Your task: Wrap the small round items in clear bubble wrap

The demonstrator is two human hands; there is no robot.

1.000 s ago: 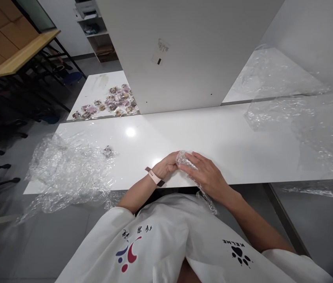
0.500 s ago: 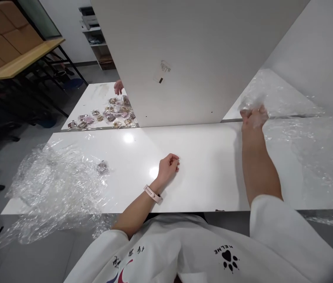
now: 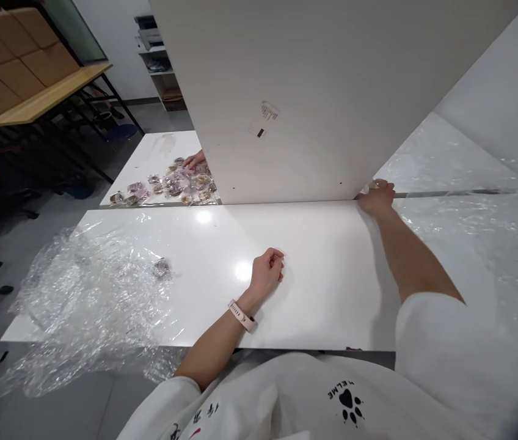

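Note:
My left hand point(image 3: 266, 272) rests on the white tabletop point(image 3: 314, 281) with its fingers curled in, and nothing shows in them. A pale pink band circles that wrist. My right hand point(image 3: 377, 197) is reached far forward, at the lower right corner of the upright white panel point(image 3: 295, 153). Its fingers are bent round a small bit of crumpled clear plastic point(image 3: 368, 186), partly hidden by the hand. Clear plastic film point(image 3: 451, 214) lies to the right of that hand. One small wrapped packet point(image 3: 162, 267) is on the table to the left of my left hand.
A big heap of clear plastic bags point(image 3: 89, 305) hangs over the table's left front edge. Beyond the panel, another person's hand point(image 3: 195, 160) touches several wrapped packets point(image 3: 176, 183) on a second white table. Cardboard boxes point(image 3: 21, 67) stand on a wooden table point(image 3: 43, 104) at far left.
My right hand has moved left to the panel's corner, and less plastic shows in it. My left hand stays put. The other person's hand has come down onto the packets.

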